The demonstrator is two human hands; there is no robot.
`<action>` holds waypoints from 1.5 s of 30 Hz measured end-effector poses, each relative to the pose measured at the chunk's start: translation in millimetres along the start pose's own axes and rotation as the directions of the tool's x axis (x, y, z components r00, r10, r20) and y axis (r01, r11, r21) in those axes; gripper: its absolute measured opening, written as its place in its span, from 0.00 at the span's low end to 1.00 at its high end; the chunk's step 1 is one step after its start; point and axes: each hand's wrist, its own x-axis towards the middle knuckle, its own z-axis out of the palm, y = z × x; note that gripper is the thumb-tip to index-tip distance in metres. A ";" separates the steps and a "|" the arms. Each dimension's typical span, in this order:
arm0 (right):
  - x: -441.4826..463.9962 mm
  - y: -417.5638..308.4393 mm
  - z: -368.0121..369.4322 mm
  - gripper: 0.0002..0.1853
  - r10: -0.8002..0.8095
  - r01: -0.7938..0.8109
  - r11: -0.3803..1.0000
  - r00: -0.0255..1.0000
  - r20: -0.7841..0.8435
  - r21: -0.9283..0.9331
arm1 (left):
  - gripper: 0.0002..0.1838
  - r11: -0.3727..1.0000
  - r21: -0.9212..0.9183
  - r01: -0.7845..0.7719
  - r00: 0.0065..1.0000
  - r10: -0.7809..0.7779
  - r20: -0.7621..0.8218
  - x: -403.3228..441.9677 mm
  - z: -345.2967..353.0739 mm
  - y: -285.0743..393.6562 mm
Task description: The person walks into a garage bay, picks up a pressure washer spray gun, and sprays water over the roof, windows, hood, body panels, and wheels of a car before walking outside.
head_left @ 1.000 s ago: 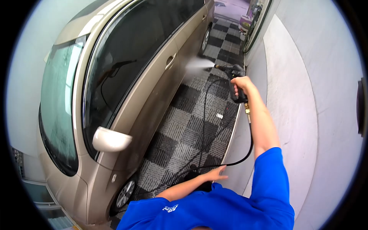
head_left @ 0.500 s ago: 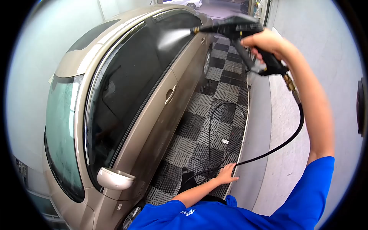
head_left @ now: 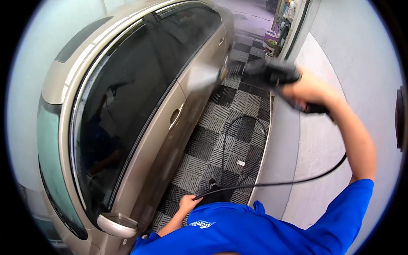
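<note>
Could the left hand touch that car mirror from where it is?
Probably yes: the pale rounded side mirror sits near the left hand, with nothing solid visible between them. The hand seems closed around the thin black hose, so it might have to let go first.

1 head-worn camera — just above the blue shirt (head_left: pixel 259 231) — faces forward and down, near the car (head_left: pixel 163 117).

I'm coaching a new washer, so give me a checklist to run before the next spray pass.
1. Right hand holding the spray gun: ok.
2. Spray pointed at the car: ok.
3. Left hand on the hose: ok.
4. Floor tiles free of hose: not ok, a loop lies there.
5. Firmness of the gun grip: cannot tell, blurred.
</note>
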 end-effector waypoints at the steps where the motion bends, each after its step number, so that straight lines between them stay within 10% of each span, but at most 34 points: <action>1: 13.0 15.2 9.1 0.09 0.089 -0.098 0.995 0.980 0.180 0.037 | 0.22 1.000 0.010 -0.013 1.000 0.014 -0.021 1.8 -7.9 15.8; 3: 32.3 31.5 16.4 0.10 0.093 -0.100 0.995 0.947 0.308 0.007 | 0.21 0.998 0.060 0.010 1.000 -0.010 0.000 11.5 -22.4 63.6; 11: 187.6 103.6 -19.0 0.11 -0.092 -0.104 0.923 0.876 -0.474 -0.371 | 0.25 0.955 -0.206 -0.214 0.943 0.257 0.212 55.2 -27.8 175.9; 15: 247.2 141.2 0.7 0.13 -0.135 0.006 0.905 0.953 -0.272 -0.426 | 0.24 0.933 -0.269 -0.238 0.931 0.298 0.210 83.4 -31.0 235.4; 18: 276.6 172.5 41.7 0.16 -0.204 0.264 0.878 0.961 0.187 -0.399 | 0.23 0.964 -0.177 -0.199 0.923 0.245 0.298 112.2 -14.3 268.5; 22: 324.7 212.7 79.6 0.16 -0.174 0.337 0.928 0.771 0.613 -0.161 | 0.21 0.925 -0.271 -0.264 0.912 0.331 0.242 169.6 19.1 324.5; 32: 595.2 360.3 112.6 0.11 -0.157 0.171 0.900 0.985 0.068 -0.401 | 0.15 0.718 -0.690 0.093 0.992 -0.010 0.123 243.4 91.4 425.0; 45: 516.3 384.9 188.0 0.19 -0.305 0.471 0.881 0.517 0.800 0.032 | 0.17 0.907 -0.351 0.234 0.958 -0.276 -0.075 294.3 79.3 506.2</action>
